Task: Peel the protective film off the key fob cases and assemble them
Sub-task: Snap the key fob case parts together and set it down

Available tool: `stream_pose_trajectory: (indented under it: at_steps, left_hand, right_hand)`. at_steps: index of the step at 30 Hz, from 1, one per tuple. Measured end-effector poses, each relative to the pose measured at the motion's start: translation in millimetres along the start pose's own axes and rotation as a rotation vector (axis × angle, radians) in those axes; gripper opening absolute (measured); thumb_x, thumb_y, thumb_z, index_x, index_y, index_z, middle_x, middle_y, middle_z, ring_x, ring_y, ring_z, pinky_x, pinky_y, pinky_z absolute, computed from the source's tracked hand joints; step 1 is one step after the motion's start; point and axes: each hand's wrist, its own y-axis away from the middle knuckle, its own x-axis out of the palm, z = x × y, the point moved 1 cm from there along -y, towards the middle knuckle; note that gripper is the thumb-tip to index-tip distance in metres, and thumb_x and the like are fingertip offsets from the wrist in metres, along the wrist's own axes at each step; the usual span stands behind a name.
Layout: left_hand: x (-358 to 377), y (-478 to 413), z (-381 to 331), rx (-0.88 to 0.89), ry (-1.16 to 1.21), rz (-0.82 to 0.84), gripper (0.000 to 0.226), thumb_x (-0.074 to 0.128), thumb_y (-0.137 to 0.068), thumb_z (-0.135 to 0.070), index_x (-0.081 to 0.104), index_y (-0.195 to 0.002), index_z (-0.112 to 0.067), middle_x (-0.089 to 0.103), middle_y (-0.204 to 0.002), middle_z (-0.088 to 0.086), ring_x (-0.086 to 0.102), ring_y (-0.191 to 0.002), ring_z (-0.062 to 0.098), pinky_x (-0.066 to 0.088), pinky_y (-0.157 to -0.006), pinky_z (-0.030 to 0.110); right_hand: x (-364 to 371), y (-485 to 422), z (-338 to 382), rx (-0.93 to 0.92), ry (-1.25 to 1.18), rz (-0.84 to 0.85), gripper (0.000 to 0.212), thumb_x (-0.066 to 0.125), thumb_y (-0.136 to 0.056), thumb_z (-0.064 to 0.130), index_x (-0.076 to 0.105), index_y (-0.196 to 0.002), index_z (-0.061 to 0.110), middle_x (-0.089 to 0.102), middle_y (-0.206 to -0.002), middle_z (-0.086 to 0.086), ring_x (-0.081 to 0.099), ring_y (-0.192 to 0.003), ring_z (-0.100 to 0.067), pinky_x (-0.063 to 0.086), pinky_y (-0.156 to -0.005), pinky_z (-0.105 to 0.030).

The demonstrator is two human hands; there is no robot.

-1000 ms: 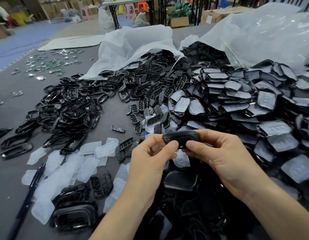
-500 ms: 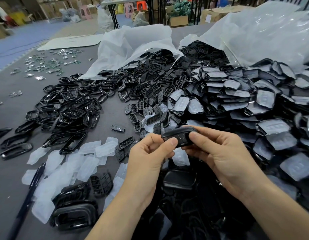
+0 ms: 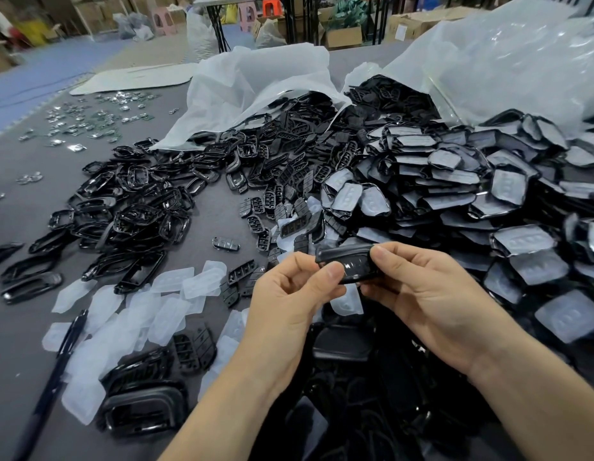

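Well left of the case point(image 3: 349, 265), a slim dark pen point(image 3: 56, 371) lies on the matte grey table point(image 3: 13, 327). Between pen and case, peeled films point(image 3: 129, 314) lie scattered. They are thin, frosted, milky sheets with rounded corners, many overlapping. Beyond them, left of the case and farther off, glossy black frames point(image 3: 132, 211) form a loose heap of open, rounded loops. Just beyond the case and slightly to its left, small black pads point(image 3: 279, 201) with rows of recesses lie spread about.

Your left hand point(image 3: 289, 301) pinches the case's left end, with the thumb pad on the upper face and the fingers curled beneath. The case is a glossy black oblong with rounded ends, held clear of the table between both hands. Its long axis runs left to right across your view, close to level. Its shiny broad face is turned up towards you. Your right hand point(image 3: 432, 294) grasps the right end, thumb on top and fingers curled under.

Right of the case and beyond it, shells point(image 3: 488, 194) are piled deep. Each is black and faced with a dull whitish film, and they lie in overlapping rows. Farthest from the case, behind the piles, crumpled translucent white bags point(image 3: 255, 81) lie open-mouthed, with black parts spilling out.
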Motion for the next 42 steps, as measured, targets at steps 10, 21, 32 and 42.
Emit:
stream_pose_trajectory:
  at_steps: [10,21,32,42]
  left_hand:
    - [2.6,3.2,-1.5,0.043,-0.109,0.045,0.022,0.068,-0.074,-0.025,0.077,-0.091,-0.014,0.075,-0.086,0.009,0.070,-0.076,0.015,0.055,-0.073,0.022]
    - [5.3,3.7,-1.6,0.004,0.082,0.044,0.013,0.069,-0.079,-0.022,0.077,-0.084,-0.013,0.064,-0.068,-0.002,0.057,-0.059,0.005,0.049,-0.057,0.017]
    - [-2.4,-3.1,-9.0,-0.245,0.432,-0.043,0.029,0.054,-0.081,-0.016,0.076,-0.088,0.001,0.072,-0.101,0.019,0.072,-0.086,0.021,0.058,-0.067,0.024]
    - [-5.4,-1.5,-8.1,0.049,-0.056,-0.108,0.023,0.060,-0.088,-0.002,0.071,-0.102,-0.016,0.075,-0.093,0.010,0.065,-0.078,0.024,0.055,-0.063,0.024]
  right_hand:
    - [-1.0,0.1,2.4,-0.108,0.068,0.026,0.017,0.060,-0.075,0.020,0.072,-0.072,0.010,0.067,-0.077,-0.011,0.059,-0.066,-0.015,0.053,-0.061,-0.022]
    - [-2.2,2.0,7.6,-0.099,0.107,0.107,0.018,0.063,-0.072,0.027,0.070,-0.080,0.012,0.060,-0.070,-0.004,0.053,-0.057,-0.008,0.036,-0.049,-0.018]
    - [7.2,8.4,1.5,-0.825,0.933,0.000,0.011,0.075,-0.077,0.012,0.071,-0.087,0.012,0.058,-0.089,0.007,0.060,-0.084,-0.002,0.045,-0.074,-0.009]
    - [9.9,8.9,-4.5,-0.707,0.900,0.033,0.017,0.079,-0.070,0.024,0.070,-0.081,0.015,0.056,-0.092,0.007,0.061,-0.084,-0.009,0.052,-0.073,-0.017]
